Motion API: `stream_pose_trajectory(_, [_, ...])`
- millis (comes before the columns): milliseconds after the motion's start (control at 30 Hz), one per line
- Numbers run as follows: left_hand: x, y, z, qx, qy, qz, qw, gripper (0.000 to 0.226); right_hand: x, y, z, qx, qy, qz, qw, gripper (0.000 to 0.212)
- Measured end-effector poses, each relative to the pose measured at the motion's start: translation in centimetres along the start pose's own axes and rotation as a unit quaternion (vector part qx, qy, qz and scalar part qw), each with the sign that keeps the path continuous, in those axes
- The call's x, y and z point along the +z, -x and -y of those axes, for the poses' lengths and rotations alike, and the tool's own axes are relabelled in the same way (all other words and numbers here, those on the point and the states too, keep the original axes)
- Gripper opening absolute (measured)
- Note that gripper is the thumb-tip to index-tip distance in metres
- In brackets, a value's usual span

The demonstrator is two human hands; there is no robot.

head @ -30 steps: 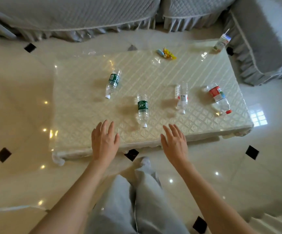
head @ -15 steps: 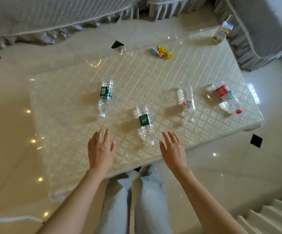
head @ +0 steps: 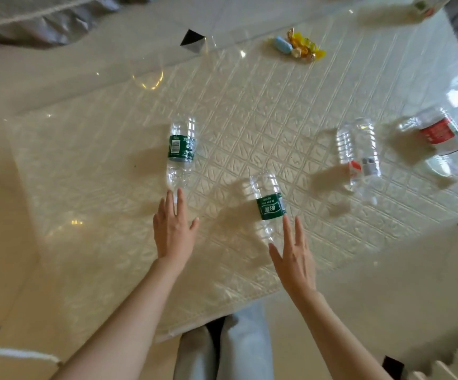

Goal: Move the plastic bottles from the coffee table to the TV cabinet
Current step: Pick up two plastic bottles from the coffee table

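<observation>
Several clear plastic bottles lie on their sides on the cream quilted coffee table (head: 249,111). A green-label bottle (head: 181,152) lies left of centre, and my left hand (head: 173,229) hovers open just below its cap end, fingertips over the neck. A second green-label bottle (head: 269,207) lies in the middle; my right hand (head: 295,256) is open right beside its neck. Further right lie a bottle with a small red-and-grey label (head: 359,157) and a red-label bottle with a red cap (head: 441,144). Neither hand holds anything.
A small pile of wrapped sweets (head: 299,46) sits at the table's far side, and a carton (head: 425,4) at the far right corner. Grey sofa skirts (head: 44,26) border the top left. Glossy beige tile floor (head: 3,187) surrounds the table; my legs (head: 227,349) stand at its near edge.
I have leaned in over the table. Both hands have reached forward, the left to the left green-label bottle's cap, the right to the middle bottle's neck.
</observation>
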State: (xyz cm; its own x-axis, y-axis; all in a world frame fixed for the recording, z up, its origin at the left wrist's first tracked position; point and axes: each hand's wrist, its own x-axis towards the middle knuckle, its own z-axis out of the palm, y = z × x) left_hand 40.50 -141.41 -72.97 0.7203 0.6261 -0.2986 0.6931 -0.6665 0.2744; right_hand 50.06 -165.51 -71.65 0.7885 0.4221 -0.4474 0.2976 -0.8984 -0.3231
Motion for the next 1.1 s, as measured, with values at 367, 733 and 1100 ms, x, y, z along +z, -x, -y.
stream_pose_trajectory(367, [3.8,-5.6,1.9,-0.014,0.097,-0.081,0.992,0.089,3.9,-3.6,-0.9,0.005,0.005,-0.059,0.998,0.091])
stream_pose_trajectory(733, [0.8,-5.6,0.4,-0.020,0.166,-0.176,0.970,0.066,-0.2,-2.9,0.1,-0.016,-0.054,-0.163,0.985,0.065])
stream_pose_trajectory(1100, [-6.4,-8.5,-2.0,0.050,0.191,-0.218,0.956,0.050,-10.6,-7.0,4.9,0.006,-0.160,-0.197,0.967,0.056])
